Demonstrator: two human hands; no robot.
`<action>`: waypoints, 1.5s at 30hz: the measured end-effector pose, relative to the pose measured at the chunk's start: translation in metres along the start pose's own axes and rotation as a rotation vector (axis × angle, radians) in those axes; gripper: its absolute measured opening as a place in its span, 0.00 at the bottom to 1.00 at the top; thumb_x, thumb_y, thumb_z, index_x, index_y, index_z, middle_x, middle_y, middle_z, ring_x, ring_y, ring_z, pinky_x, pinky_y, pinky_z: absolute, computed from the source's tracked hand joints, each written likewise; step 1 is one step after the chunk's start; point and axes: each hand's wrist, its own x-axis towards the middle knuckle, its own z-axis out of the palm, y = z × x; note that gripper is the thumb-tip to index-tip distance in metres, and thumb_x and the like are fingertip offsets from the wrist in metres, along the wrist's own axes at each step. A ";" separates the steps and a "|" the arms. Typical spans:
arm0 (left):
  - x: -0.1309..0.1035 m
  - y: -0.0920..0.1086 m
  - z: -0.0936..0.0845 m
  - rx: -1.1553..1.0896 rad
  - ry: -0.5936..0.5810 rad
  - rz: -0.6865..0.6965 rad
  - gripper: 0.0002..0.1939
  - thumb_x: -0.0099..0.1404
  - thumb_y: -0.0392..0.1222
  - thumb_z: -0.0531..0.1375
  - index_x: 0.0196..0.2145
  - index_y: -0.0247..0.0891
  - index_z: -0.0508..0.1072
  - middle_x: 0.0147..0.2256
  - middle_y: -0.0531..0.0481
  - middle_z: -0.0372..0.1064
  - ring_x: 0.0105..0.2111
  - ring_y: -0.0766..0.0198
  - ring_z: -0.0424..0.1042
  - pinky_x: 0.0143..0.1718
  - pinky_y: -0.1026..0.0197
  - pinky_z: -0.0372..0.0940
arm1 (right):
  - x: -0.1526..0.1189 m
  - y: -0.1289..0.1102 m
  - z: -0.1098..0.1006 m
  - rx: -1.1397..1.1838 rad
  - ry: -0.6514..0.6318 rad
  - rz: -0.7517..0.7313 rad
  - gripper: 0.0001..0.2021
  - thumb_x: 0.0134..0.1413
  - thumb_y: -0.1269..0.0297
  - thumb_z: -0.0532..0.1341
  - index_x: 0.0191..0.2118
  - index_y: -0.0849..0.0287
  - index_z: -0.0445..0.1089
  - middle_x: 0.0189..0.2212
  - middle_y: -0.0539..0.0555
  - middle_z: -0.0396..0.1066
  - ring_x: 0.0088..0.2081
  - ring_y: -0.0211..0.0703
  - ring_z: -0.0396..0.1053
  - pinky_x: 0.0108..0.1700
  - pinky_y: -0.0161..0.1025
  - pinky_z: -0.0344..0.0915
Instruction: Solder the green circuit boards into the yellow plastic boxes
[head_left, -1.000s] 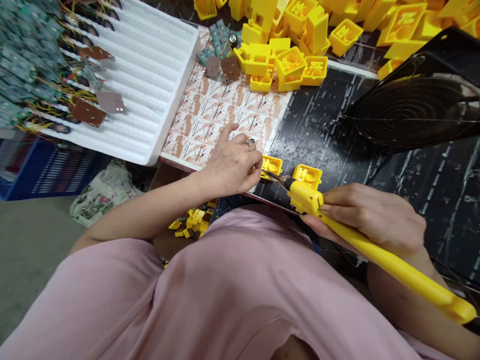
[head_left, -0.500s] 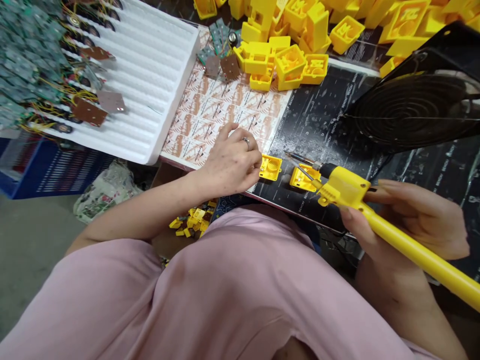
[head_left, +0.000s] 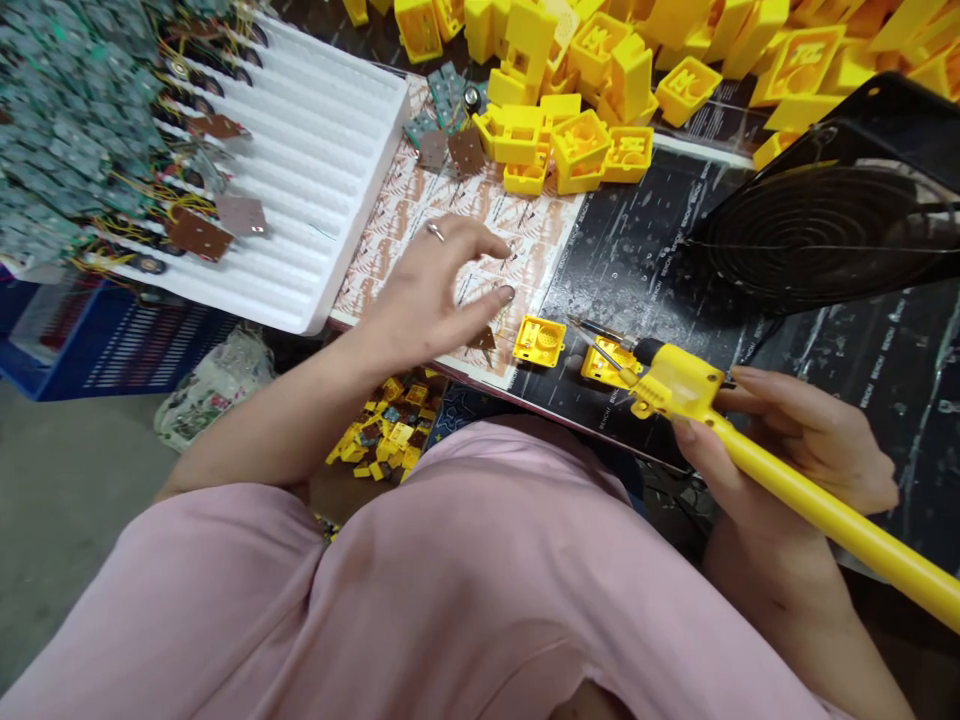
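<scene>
My right hand (head_left: 787, 440) grips a yellow soldering iron (head_left: 686, 385) with a thin feed tube beside its tip. The iron points left, its metal end above a small yellow plastic case half (head_left: 607, 362) on the black bench covering. Another yellow case half (head_left: 538, 342) lies to the left, its hollow side up. My left hand (head_left: 427, 290) is over the patterned sheet, empty, with thumb and forefinger spread. Just below that thumb lies a small brown board (head_left: 484, 343), partly hidden.
A white ridged foam tray (head_left: 300, 190) at left bears heaped green circuit boards (head_left: 67, 130) with wires. Yellow cases (head_left: 585, 145) pile up at the back. A black fan (head_left: 817, 230) stands at right. A blue crate (head_left: 112, 335) sits below the tray.
My left hand has moved up and left, away from the left case half, and its fingers have spread. The brown board now shows beneath it. My right hand has shifted slightly left with the iron.
</scene>
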 end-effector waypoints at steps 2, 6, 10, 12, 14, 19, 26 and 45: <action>0.009 -0.012 -0.005 -0.029 -0.041 -0.060 0.18 0.70 0.52 0.53 0.39 0.37 0.76 0.36 0.49 0.76 0.38 0.62 0.73 0.45 0.57 0.68 | 0.000 0.002 0.001 -0.001 -0.007 -0.020 0.33 0.38 0.67 0.78 0.55 0.46 0.75 0.37 0.50 0.81 0.29 0.44 0.78 0.28 0.37 0.76; 0.035 -0.024 0.005 -0.091 -0.343 -0.105 0.12 0.60 0.49 0.61 0.29 0.38 0.78 0.23 0.56 0.70 0.26 0.67 0.71 0.35 0.61 0.66 | 0.003 0.001 0.003 -0.027 -0.025 -0.055 0.31 0.40 0.68 0.77 0.54 0.47 0.75 0.38 0.50 0.81 0.28 0.42 0.78 0.29 0.35 0.76; 0.051 -0.017 0.010 -0.212 -0.655 -0.216 0.05 0.55 0.38 0.62 0.29 0.36 0.78 0.21 0.56 0.71 0.21 0.70 0.70 0.28 0.65 0.62 | 0.000 -0.003 0.002 0.005 -0.014 0.010 0.29 0.42 0.69 0.76 0.54 0.46 0.75 0.39 0.49 0.81 0.30 0.40 0.78 0.32 0.36 0.77; 0.051 -0.012 0.006 -0.327 -0.720 -0.262 0.06 0.56 0.39 0.62 0.31 0.36 0.78 0.22 0.55 0.72 0.22 0.70 0.71 0.28 0.66 0.62 | -0.003 -0.005 0.001 0.053 0.008 0.097 0.27 0.43 0.68 0.76 0.52 0.47 0.76 0.40 0.50 0.81 0.31 0.40 0.78 0.32 0.36 0.76; 0.048 -0.010 0.003 -0.412 -0.710 -0.276 0.06 0.58 0.40 0.62 0.31 0.36 0.78 0.23 0.54 0.73 0.23 0.70 0.71 0.29 0.67 0.63 | -0.005 -0.006 0.002 0.102 0.031 0.135 0.25 0.42 0.67 0.76 0.50 0.51 0.77 0.38 0.51 0.81 0.32 0.41 0.78 0.32 0.38 0.76; 0.039 0.002 0.008 -0.392 -0.581 -0.315 0.06 0.56 0.35 0.62 0.32 0.35 0.78 0.25 0.55 0.74 0.25 0.71 0.71 0.29 0.68 0.62 | 0.001 -0.012 0.007 0.154 -0.052 0.014 0.16 0.43 0.69 0.76 0.38 0.52 0.74 0.30 0.46 0.78 0.28 0.41 0.76 0.27 0.37 0.73; 0.033 0.024 0.012 -0.046 -0.493 -0.218 0.06 0.57 0.33 0.61 0.31 0.35 0.79 0.24 0.56 0.74 0.25 0.70 0.70 0.30 0.66 0.59 | 0.011 -0.022 0.011 0.009 -0.181 -0.150 0.15 0.46 0.72 0.74 0.34 0.52 0.68 0.30 0.46 0.75 0.29 0.38 0.74 0.25 0.35 0.70; 0.047 0.030 0.010 0.180 -0.626 -0.133 0.11 0.59 0.38 0.59 0.36 0.38 0.81 0.32 0.50 0.76 0.34 0.62 0.72 0.31 0.62 0.54 | 0.027 -0.021 -0.001 -0.173 -0.197 -0.157 0.10 0.56 0.61 0.70 0.31 0.54 0.68 0.27 0.48 0.75 0.25 0.37 0.74 0.22 0.34 0.65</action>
